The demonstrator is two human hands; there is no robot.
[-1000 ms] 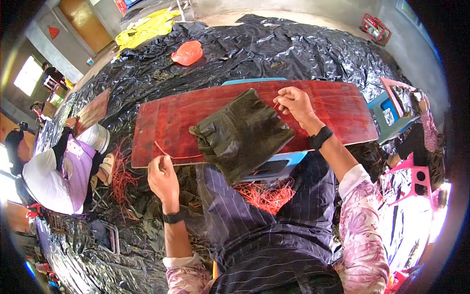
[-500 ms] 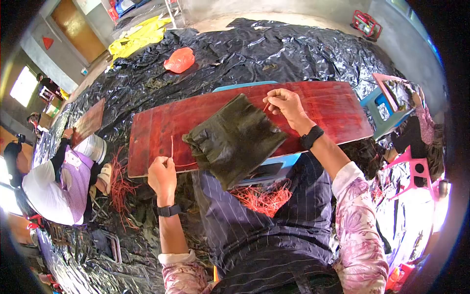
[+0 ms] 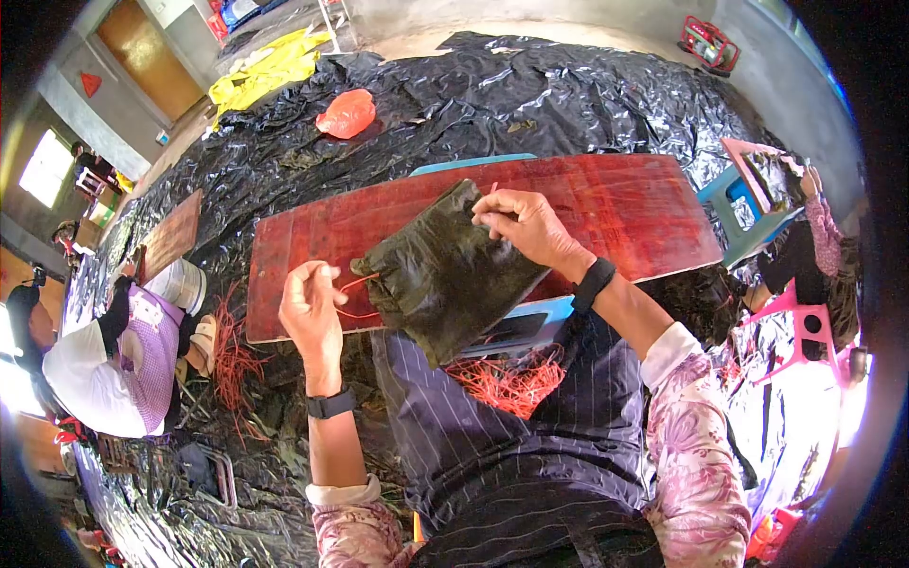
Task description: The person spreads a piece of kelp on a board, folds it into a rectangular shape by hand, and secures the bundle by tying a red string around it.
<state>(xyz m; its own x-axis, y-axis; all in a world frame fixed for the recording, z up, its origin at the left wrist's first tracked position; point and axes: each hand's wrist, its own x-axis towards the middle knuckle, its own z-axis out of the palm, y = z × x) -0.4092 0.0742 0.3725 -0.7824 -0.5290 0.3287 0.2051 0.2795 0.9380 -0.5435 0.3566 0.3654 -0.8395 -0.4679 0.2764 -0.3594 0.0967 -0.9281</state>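
A dark green, folded, leaf-like bundle (image 3: 445,270) lies across the red wooden board (image 3: 606,208), its near corner over the front edge. At its left side a thin red tie (image 3: 358,282) forms a loop, and my left hand (image 3: 312,295) pinches it between thumb and fingers. My right hand (image 3: 525,222) is closed at the bundle's upper right edge, with a bit of red tie showing above the fingers. The rest of the tie is hidden by the bundle.
Red strips (image 3: 507,381) lie in my apron lap below the board. A blue stool (image 3: 530,327) is under the board. A person (image 3: 123,350) sits at the left by another board (image 3: 173,237); another person's hand (image 3: 810,182) shows at the right.
My right hand has moved left and down onto the bundle's upper edge. My left hand has risen slightly, and the red tie now bends from it to the bundle instead of standing upright.
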